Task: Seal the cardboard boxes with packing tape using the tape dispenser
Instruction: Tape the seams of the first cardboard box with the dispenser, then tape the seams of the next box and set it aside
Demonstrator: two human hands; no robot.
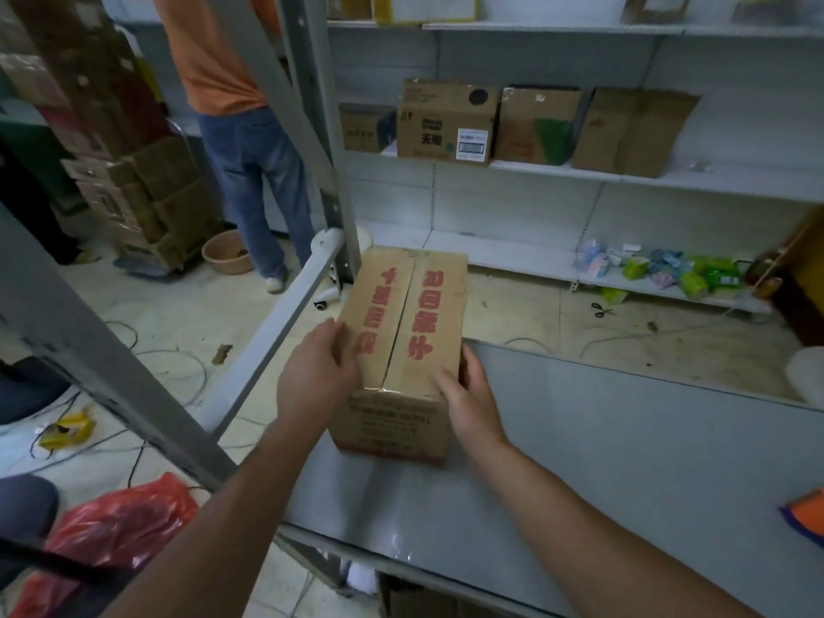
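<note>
Of the person, only two hands and two forearms are shown. The left hand [316, 376] and the right hand [468, 403] are bare, and the knuckles and finger joints are picked out by soft shadow. The left forearm [214, 519] and the right forearm [593, 524] are seen bare all the way to the bottom edge, where they are cut off. Fine dark hairs are seen along the outer side of the left forearm near the wrist. Both forearms are drawn broader toward the bottom edge by the wide lens. The nails are too blurred to be made out.
</note>
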